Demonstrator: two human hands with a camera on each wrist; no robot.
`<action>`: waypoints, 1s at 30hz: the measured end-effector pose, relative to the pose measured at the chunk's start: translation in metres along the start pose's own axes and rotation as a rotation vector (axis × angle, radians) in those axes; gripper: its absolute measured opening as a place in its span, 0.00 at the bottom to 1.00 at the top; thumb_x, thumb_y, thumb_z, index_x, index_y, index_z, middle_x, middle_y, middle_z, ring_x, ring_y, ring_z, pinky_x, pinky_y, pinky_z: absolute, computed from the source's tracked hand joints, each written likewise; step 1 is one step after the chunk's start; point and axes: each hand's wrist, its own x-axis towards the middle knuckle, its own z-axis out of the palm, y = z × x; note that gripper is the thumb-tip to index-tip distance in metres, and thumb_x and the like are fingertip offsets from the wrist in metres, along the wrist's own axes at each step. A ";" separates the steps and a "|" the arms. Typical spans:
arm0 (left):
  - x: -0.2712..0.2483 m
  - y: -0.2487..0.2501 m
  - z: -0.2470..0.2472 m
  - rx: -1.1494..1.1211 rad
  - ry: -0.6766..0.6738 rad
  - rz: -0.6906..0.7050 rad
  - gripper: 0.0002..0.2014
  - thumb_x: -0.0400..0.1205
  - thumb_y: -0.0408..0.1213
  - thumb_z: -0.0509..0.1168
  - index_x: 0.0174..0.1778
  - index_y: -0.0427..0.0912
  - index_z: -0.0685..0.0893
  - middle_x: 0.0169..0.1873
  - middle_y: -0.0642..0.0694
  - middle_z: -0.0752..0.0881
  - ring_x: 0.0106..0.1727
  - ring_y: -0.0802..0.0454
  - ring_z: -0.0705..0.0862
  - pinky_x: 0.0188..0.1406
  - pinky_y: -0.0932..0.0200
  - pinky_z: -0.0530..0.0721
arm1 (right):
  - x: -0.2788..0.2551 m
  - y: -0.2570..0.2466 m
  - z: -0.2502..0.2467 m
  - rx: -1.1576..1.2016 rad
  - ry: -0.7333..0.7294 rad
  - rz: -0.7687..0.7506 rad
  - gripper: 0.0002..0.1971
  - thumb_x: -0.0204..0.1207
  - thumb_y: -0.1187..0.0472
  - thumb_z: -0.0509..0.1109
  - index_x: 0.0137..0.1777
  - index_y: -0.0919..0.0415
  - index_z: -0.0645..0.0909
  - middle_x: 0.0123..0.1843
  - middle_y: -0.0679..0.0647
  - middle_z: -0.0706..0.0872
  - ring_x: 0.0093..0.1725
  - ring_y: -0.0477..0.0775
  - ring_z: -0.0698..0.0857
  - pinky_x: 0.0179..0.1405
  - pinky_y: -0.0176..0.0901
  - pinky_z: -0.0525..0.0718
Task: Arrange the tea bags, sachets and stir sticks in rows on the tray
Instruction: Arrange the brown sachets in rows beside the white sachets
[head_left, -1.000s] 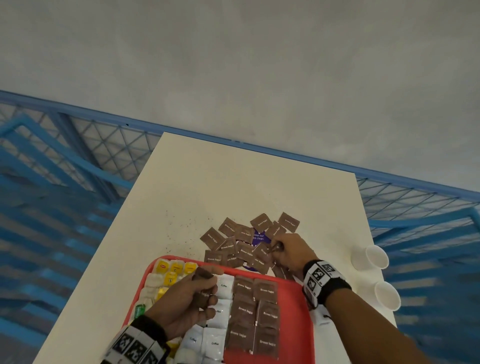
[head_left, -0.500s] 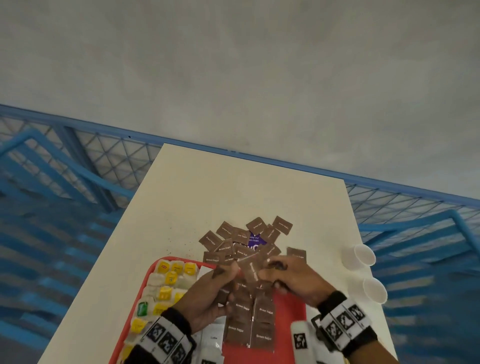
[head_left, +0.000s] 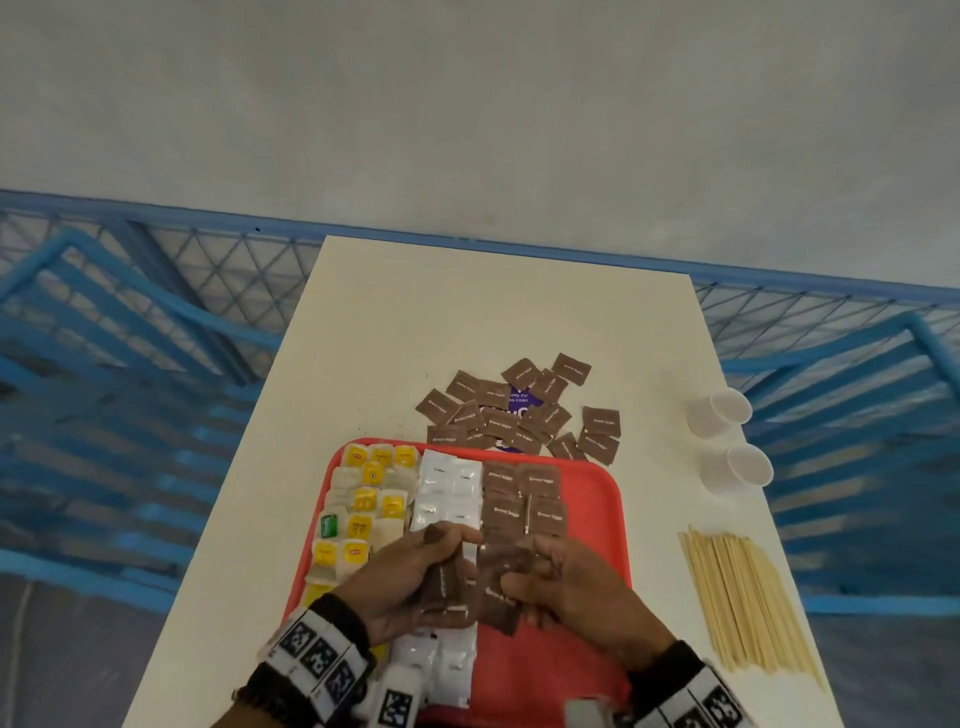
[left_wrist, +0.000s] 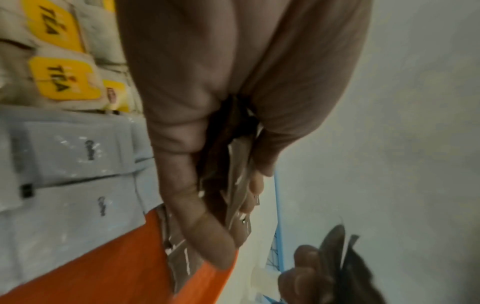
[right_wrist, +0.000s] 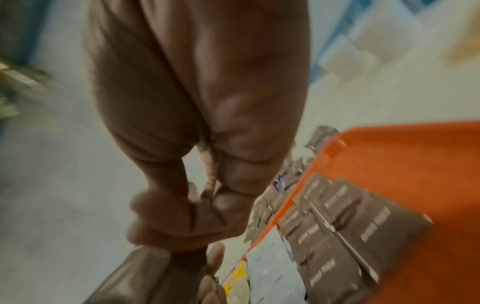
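A red tray (head_left: 587, 488) lies on the white table near me. It carries rows of yellow-tagged tea bags (head_left: 363, 514), white coffee sachets (head_left: 447, 491) and brown sugar sachets (head_left: 524, 506). My left hand (head_left: 410, 577) grips a small stack of brown sachets (head_left: 441, 584) (left_wrist: 233, 174) above the tray's middle. Beside it my right hand (head_left: 566, 577) pinches one brown sugar sachet (head_left: 501, 587) (right_wrist: 140, 273). A loose pile of brown sachets (head_left: 514, 410) lies on the table beyond the tray. Wooden stir sticks (head_left: 743, 603) lie in a bundle right of the tray.
Two white paper cups (head_left: 727, 410) (head_left: 740, 467) stand at the table's right edge, beyond the sticks. A purple card (head_left: 522, 397) shows under the loose sachets. Blue metal railing (head_left: 156, 322) surrounds the table on both sides and behind.
My right hand left the loose pile with a brown sachet and came back over the tray. Both hands have drawn nearer to me and now meet above the tray's middle.
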 end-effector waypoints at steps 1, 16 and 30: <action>-0.003 -0.005 0.002 -0.017 -0.063 -0.035 0.22 0.85 0.51 0.63 0.65 0.36 0.85 0.53 0.31 0.87 0.49 0.36 0.88 0.42 0.40 0.90 | -0.002 -0.002 0.005 -0.074 0.032 -0.013 0.13 0.76 0.70 0.74 0.59 0.72 0.83 0.30 0.47 0.87 0.23 0.41 0.79 0.23 0.30 0.75; -0.019 -0.003 0.028 -0.088 -0.023 0.258 0.18 0.83 0.48 0.63 0.59 0.39 0.86 0.45 0.37 0.89 0.35 0.48 0.86 0.25 0.55 0.87 | -0.007 -0.011 0.030 -0.209 0.491 -0.063 0.17 0.64 0.45 0.82 0.44 0.53 0.83 0.32 0.48 0.85 0.31 0.45 0.82 0.36 0.43 0.82; -0.039 0.009 0.031 -0.255 -0.158 0.299 0.16 0.80 0.51 0.72 0.52 0.41 0.86 0.63 0.32 0.87 0.48 0.37 0.92 0.38 0.43 0.92 | -0.021 -0.028 0.033 0.140 0.396 -0.139 0.10 0.69 0.62 0.81 0.41 0.68 0.84 0.26 0.55 0.84 0.23 0.47 0.77 0.24 0.34 0.76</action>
